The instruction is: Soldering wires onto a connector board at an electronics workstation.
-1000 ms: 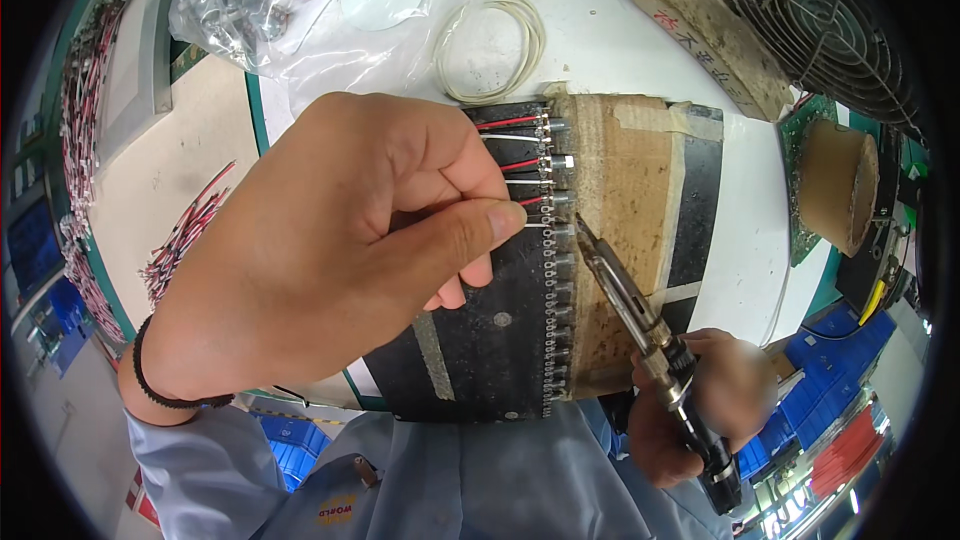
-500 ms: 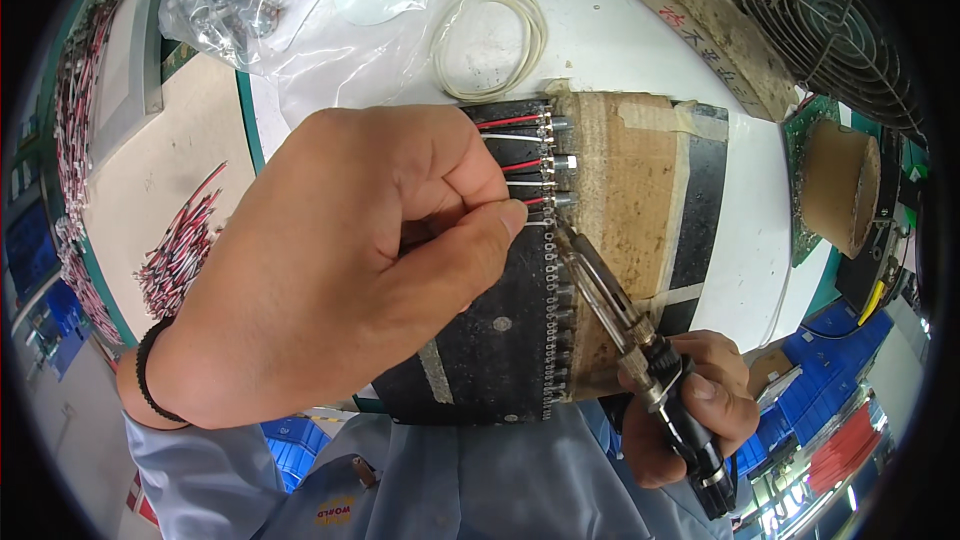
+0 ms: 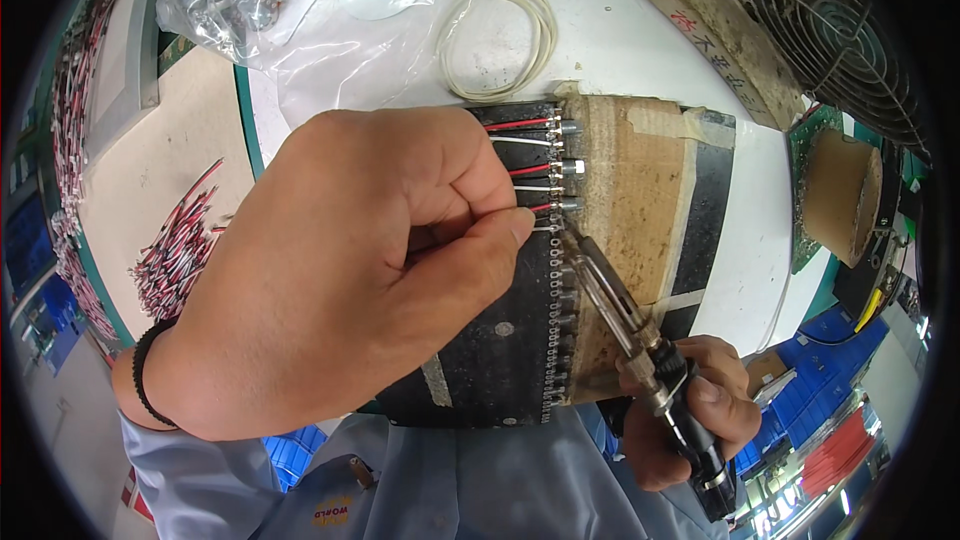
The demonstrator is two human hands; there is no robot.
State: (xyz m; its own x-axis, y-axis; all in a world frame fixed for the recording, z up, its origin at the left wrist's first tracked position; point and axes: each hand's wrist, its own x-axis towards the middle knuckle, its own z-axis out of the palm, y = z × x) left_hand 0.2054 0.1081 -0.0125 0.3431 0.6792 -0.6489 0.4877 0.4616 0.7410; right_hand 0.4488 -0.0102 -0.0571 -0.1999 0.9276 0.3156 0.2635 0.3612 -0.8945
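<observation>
Currently, the tip of the soldering iron (image 3: 648,372) sits closer to the row of terminals (image 3: 554,320) than one second ago, when it stood off to the right of the row; whether it touches a terminal cannot be told. The right hand (image 3: 700,410) is closed around the iron's dark handle, with the thumb laid across it. The left hand (image 3: 370,260) maintains its pinch: thumb and index finger are closed on red and white wires (image 3: 541,208), whose ends reach the terminals just below two sets already lying in the row above. The view has shifted slightly, but the items on the table keep their arrangement.

Work surface: a black board (image 3: 500,370) lies left of the terminals and a stained brown panel (image 3: 630,200) right of them, both on a white tabletop (image 3: 620,50). Beyond the board lie a coil of thin pale tubing (image 3: 549,40) and a clear plastic bag (image 3: 330,50). A loose bundle of wires (image 3: 175,265) rests to the left.

Surroundings: a fan with a round wire guard (image 3: 840,35) stands at upper right, near a brown roll (image 3: 842,190); blue bins (image 3: 800,360) appear lower right, beyond the table edge
</observation>
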